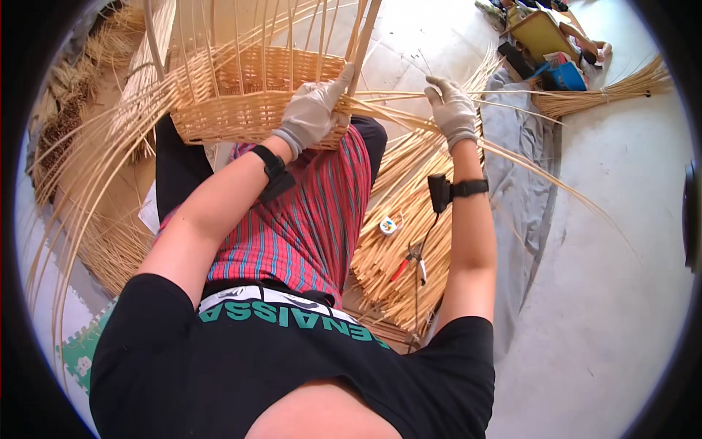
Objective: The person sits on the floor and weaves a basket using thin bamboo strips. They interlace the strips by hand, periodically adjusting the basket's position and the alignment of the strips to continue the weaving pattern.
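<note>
A partly woven wicker basket (241, 117) rests on my lap, its thin upright stakes rising past the top of the view. My left hand (311, 110), in a pale glove, grips the basket's right corner beside a thick corner post (363, 44). To the right, my gloved right hand (452, 110) is closed around long wicker strands (395, 113) running out from that corner. Their loose ends trail off to the right. More long strands (88, 175) fan out from the basket's left side and droop downward.
Beneath my right arm lies a thick pile of cut canes (409, 190), with red-handled pruning shears (406, 266) and a small white round item (388, 225) on it. A grey cloth (512, 146) borders the pile. A cane bundle (614, 88) and blue container (567, 75) sit far right, near another person's hand (601, 51).
</note>
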`<state>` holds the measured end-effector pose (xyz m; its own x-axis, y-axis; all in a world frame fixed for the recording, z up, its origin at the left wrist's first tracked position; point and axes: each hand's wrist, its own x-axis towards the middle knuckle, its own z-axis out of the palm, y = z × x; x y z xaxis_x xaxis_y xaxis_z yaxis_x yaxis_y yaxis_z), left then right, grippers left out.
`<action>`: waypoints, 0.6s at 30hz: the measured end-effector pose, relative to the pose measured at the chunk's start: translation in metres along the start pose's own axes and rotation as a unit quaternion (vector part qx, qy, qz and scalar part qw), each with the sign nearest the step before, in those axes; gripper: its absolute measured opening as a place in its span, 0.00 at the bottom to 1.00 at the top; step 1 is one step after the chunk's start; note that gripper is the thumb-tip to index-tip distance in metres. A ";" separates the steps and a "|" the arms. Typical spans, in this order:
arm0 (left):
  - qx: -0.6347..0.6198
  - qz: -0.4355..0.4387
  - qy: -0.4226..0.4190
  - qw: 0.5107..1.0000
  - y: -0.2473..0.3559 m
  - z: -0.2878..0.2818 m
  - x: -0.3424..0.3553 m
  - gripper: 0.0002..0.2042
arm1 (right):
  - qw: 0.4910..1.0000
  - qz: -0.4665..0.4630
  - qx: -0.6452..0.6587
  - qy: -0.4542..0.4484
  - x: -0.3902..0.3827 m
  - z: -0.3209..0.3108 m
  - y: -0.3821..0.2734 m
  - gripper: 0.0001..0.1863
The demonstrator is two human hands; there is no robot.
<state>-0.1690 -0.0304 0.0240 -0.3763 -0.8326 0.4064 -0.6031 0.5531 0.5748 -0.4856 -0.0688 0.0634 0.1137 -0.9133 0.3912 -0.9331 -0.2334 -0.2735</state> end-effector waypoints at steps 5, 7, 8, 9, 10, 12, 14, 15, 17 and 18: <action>0.008 0.030 0.051 0.998 0.005 -0.006 -0.005 0.49 | 0.972 0.091 0.193 -0.097 -0.034 0.071 0.026 0.14; -0.011 0.028 0.021 0.999 0.012 -0.001 0.002 0.48 | 0.875 0.203 0.436 -0.062 -0.065 0.122 0.063 0.10; -0.006 0.014 0.010 1.000 0.006 -0.004 -0.002 0.47 | 0.900 0.214 0.373 -0.066 -0.062 0.120 0.043 0.09; 0.003 0.008 0.017 1.000 0.002 -0.006 -0.005 0.47 | 0.960 0.129 0.250 0.004 -0.059 0.109 0.030 0.09; 0.008 0.007 0.023 1.000 0.000 -0.006 -0.006 0.47 | 0.989 0.043 0.115 0.080 -0.050 0.084 0.012 0.09; 0.006 0.005 0.018 1.000 0.001 -0.005 -0.007 0.47 | 0.987 -0.028 0.050 0.152 -0.040 0.060 0.001 0.08; -0.002 0.000 0.011 1.000 -0.003 -0.005 -0.001 0.48 | 0.985 -0.079 -0.029 0.151 -0.023 0.035 -0.006 0.08; 0.011 0.015 0.031 0.999 -0.003 -0.005 -0.002 0.48 | 0.988 -0.078 -0.042 0.126 -0.024 0.030 -0.004 0.10; 0.039 0.042 0.078 0.995 -0.004 0.000 -0.003 0.49 | 0.994 -0.059 -0.076 0.048 -0.022 0.006 -0.018 0.12; 0.027 0.030 0.073 0.997 -0.005 0.003 -0.002 0.48 | 0.995 -0.049 -0.092 0.008 -0.021 -0.006 -0.026 0.13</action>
<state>-0.1670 -0.0319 0.0183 -0.3101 -0.7825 0.5399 -0.6207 0.5968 0.5085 -0.4658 -0.0419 0.0676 0.2039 -0.8834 0.4220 -0.9644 -0.2553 -0.0685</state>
